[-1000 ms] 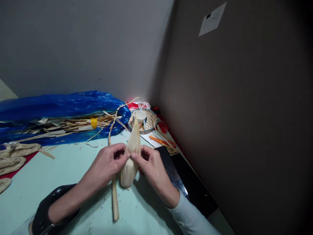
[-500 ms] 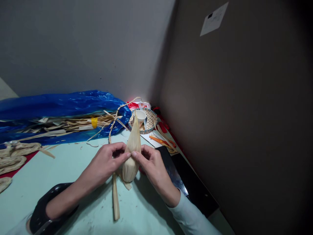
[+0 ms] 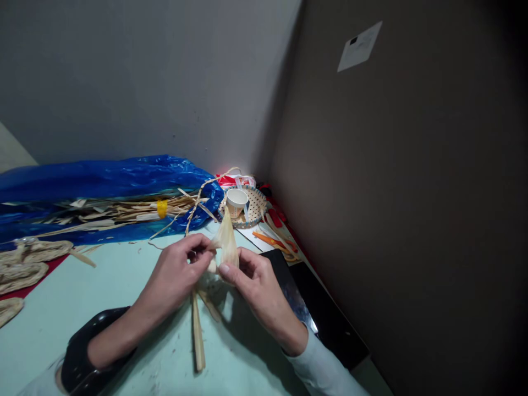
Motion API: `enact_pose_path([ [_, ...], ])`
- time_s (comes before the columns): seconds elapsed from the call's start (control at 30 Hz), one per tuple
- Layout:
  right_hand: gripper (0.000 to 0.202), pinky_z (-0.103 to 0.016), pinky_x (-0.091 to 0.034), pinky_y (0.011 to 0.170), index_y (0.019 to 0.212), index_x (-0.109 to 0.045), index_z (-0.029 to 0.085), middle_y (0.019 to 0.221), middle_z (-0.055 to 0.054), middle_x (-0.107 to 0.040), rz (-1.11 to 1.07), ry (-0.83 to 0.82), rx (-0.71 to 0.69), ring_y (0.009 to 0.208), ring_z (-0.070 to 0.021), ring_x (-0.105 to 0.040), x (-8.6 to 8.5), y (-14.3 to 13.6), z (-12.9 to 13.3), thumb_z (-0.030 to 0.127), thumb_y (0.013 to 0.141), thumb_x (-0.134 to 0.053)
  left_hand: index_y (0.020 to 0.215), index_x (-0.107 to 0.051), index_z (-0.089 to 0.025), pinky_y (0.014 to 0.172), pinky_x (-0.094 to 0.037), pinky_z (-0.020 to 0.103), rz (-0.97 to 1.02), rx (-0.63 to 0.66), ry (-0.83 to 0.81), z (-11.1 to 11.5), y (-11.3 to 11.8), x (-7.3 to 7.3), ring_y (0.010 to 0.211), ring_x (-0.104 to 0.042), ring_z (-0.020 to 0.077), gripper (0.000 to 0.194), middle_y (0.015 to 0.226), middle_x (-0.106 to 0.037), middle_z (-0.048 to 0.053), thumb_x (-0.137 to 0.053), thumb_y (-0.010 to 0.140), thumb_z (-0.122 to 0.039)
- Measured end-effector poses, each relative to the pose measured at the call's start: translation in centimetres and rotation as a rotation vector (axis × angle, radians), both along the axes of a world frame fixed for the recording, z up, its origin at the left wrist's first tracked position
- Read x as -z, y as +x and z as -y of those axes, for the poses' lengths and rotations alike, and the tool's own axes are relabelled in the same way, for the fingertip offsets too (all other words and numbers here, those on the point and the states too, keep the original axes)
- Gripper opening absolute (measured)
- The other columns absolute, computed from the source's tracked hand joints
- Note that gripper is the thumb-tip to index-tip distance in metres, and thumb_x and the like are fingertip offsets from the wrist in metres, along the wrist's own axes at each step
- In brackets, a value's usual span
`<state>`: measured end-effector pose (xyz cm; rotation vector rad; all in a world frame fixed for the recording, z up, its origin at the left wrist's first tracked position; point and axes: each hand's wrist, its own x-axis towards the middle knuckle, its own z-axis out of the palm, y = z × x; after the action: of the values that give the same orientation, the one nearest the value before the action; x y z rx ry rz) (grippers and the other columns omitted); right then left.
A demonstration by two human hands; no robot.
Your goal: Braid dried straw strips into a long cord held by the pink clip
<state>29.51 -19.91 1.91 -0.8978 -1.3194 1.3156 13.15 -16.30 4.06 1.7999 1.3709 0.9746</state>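
Cream husk [image 3: 228, 242] is on near side of white cup [image 3: 237, 199]. Left hand [image 3: 173, 269], right hand [image 3: 262, 286]: fingers nearly closed, pinching husk. Step seems spreading or folding; next move needs gentle grip.

We hold a pale yellow, creased husk [image 3: 229, 241] up off the tabletop, its narrow tip pointing far and its wider end near. Our left hand [image 3: 179, 269] pinches its left edge; our right hand [image 3: 262, 283] grips its lower right part, thumb on top.
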Motion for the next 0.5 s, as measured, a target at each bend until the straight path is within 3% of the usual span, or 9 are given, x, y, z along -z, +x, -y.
enact_pose_path([
  [0.1,0.031,-0.024,-0.034,0.061,0.083,-0.067,0.016,0.075,0.001,-0.056,-0.064,-0.062,-0.064,0.066,-0.0122,-0.043,-0.4,0.5,-0.1,0.046,0.082,-0.074,0.079,-0.068,-0.02,0.07,-0.045,0.028,0.211,0.05,-0.152,-0.4,-0.7,-0.5,0.08,-0.059,0.02,0.013,0.083,-0.067,0.001,-0.068,0.076,-0.032],
  [0.2,0.03,-0.024,-0.034,0.062,0.084,-0.068,0.016,0.075,0.001,-0.055,-0.121,-0.086,-0.077,0.066,-0.0122,-0.042,-0.1,0.9,-0.4,0.046,0.084,-0.072,0.086,-0.069,-0.017,0.073,-0.052,0.026,0.602,0.151,-0.48,-0.2,-0.9,-1.1,0.081,-0.064,0.0186,0.011,0.086,-0.07,0.004,-0.073,0.078,-0.023],
  [0.27,0.029,-0.024,-0.035,0.063,0.079,-0.066,0.016,0.073,0.001,-0.054,-0.212,-0.121,-0.063,0.065,-0.012,-0.043,0.1,1.2,-0.9,0.044,0.082,-0.073,0.089,-0.068,-0.016,0.071,-0.055,0.026,0.831,0.182,-0.594,0.0,-0.9,-1.5,0.074,-0.064,0.0165,0.009,0.082,-0.069,0.006,-0.071,0.08,-0.013],
  [0.37,0.03,-0.023,-0.038,0.061,0.072,-0.062,0.017,0.068,0.003,-0.052,-0.405,-0.207,0.009,0.06,-0.0106,-0.042,-0.2,2.1,-1.7,0.041,0.074,-0.08,0.077,-0.064,-0.015,0.05,-0.05,0.021,1.035,0.172,-0.63,-0.2,-1.3,-2.2,0.051,-0.051,0.0103,0.016,0.064,-0.057,0.002,-0.059,0.083,-0.001],
  [0.5,0.029,-0.022,-0.043,0.058,0.073,-0.065,0.018,0.065,0.004,-0.054,-0.565,-0.247,0.228,0.057,-0.0097,-0.044,-1.0,3.7,-2.6,0.035,0.064,-0.087,0.063,-0.052,-0.016,0.035,-0.036,0.014,1.13,0.035,-0.556,-1.6,-3.0,-2.8,0.04,-0.04,0.0055,0.036,0.057,-0.044,-0.003,-0.04,0.089,0.005],
])
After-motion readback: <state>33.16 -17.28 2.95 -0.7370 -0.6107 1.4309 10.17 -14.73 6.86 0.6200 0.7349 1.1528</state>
